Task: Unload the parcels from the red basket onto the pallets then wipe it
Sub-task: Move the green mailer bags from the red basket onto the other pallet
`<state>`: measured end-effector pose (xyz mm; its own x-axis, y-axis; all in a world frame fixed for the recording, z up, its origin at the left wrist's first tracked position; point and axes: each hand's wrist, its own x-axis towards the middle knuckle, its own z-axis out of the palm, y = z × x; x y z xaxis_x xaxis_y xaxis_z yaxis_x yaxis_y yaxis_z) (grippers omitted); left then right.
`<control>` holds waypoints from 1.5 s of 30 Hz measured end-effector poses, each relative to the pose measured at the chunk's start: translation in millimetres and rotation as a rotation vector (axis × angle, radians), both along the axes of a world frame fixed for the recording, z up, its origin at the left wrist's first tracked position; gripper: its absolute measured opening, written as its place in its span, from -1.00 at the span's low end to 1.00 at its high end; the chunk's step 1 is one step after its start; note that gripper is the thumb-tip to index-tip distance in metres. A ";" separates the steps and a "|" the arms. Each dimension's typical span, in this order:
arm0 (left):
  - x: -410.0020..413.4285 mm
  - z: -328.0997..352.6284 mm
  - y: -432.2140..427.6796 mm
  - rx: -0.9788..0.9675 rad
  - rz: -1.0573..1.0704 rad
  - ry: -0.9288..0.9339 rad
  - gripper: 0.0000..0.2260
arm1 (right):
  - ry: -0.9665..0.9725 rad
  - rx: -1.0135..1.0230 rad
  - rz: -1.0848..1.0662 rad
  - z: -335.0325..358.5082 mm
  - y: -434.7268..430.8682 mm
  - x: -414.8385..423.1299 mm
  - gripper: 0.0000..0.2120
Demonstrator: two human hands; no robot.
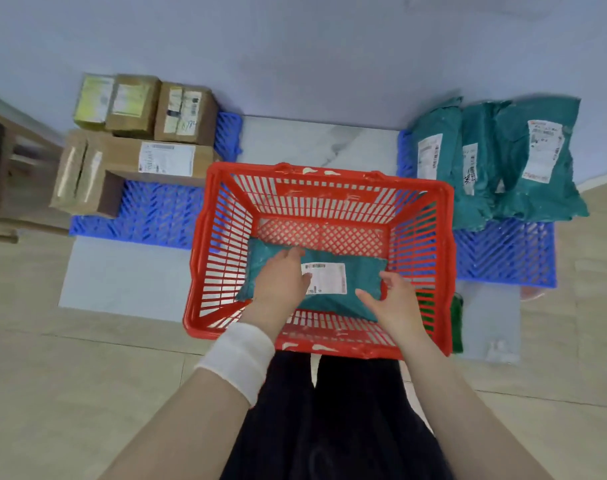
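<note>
The pale floor [87, 358] carries two blue pallets against the wall. The left pallet [156, 216] holds brown cardboard boxes [135, 161]; the right pallet [502, 251] holds several teal mailer bags [523, 168], leaning together. Between them stands the red basket [445, 216], just in front of the person's dark trousers. One teal parcel [360, 271] lies flat on the basket's bottom, towards its near wall, white label [324, 278] facing up. The left hand [283, 275], a white band [238, 358] on its wrist, lies palm-down on the parcel, fingers stretched to its far edge. The right hand [395, 296] is spread and relaxed at the parcel's right end, seemingly just touching it, gripping nothing.
</note>
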<state>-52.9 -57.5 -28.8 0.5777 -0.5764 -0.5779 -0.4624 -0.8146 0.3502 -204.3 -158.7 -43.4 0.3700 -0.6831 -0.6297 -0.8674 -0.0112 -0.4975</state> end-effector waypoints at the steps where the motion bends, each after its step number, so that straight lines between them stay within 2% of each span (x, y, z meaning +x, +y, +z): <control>1: 4.8 -8.3 8.0 0.026 0.032 0.042 -0.60 | 0.004 0.039 -0.017 -5.9 1.4 -0.2 -0.41; 4: 14.2 -35.2 25.7 0.108 0.144 0.179 -0.48 | 0.040 0.201 -0.075 -25.5 -1.5 0.7 -0.37; 6: 19.2 -61.2 33.0 0.148 0.254 0.288 -0.38 | 0.073 0.297 -0.086 -49.7 -6.8 5.3 -0.42; 8: 28.0 -94.2 31.7 0.192 0.333 0.322 -0.31 | 0.115 0.346 -0.092 -80.7 -15.9 13.6 -0.44; 10: 38.4 -129.6 29.3 0.270 0.349 0.293 -0.25 | 0.181 0.362 -0.070 -117.2 -23.0 19.7 -0.36; 14: 47.8 -173.8 21.5 0.456 0.229 0.186 -0.15 | 0.405 0.308 -0.022 -168.9 -16.7 20.8 0.00; 18: 46.4 -191.5 10.8 0.496 0.258 0.114 -0.07 | 0.394 0.329 -0.158 -195.0 -17.2 22.2 0.09; 22: 41.3 -202.2 10.2 0.478 0.305 0.085 -0.09 | 0.359 0.339 -0.223 -208.6 -23.0 28.9 -0.05; 24: 42.6 -206.9 11.4 0.432 0.438 0.143 -0.13 | 0.280 0.395 -0.281 -210.5 -25.6 32.5 -0.20; 26: 44.4 -209.0 14.3 0.345 0.552 0.185 -0.26 | 0.203 0.409 -0.311 -208.8 -28.2 34.6 -0.36; 30: 45.4 -192.0 16.7 0.206 0.518 0.153 -0.62 | 0.184 0.250 -0.183 -185.2 -29.5 38.1 -0.63; 33: 45.3 -162.1 15.1 0.118 0.564 0.143 -0.69 | 0.111 0.083 -0.167 -146.3 -25.5 40.7 -0.69; 39: 40.2 -65.0 22.2 -0.102 0.616 0.053 -0.68 | 0.000 -0.160 -0.169 -34.1 -17.1 32.3 -0.61; 43: 21.7 -4.5 13.5 -0.181 0.519 -0.121 -0.59 | -0.120 -0.243 -0.256 35.4 -19.0 3.4 -0.69; 45: 4.8 19.9 -1.7 -0.274 0.492 -0.144 -0.57 | -0.177 -0.297 -0.311 63.2 -28.3 -20.3 -0.70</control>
<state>-48.1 -59.2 -8.9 0.8774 -0.3375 -0.3409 -0.1108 -0.8341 0.5404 -224.6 -187.0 19.8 0.2026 -0.9201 -0.3353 -0.7543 0.0717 -0.6526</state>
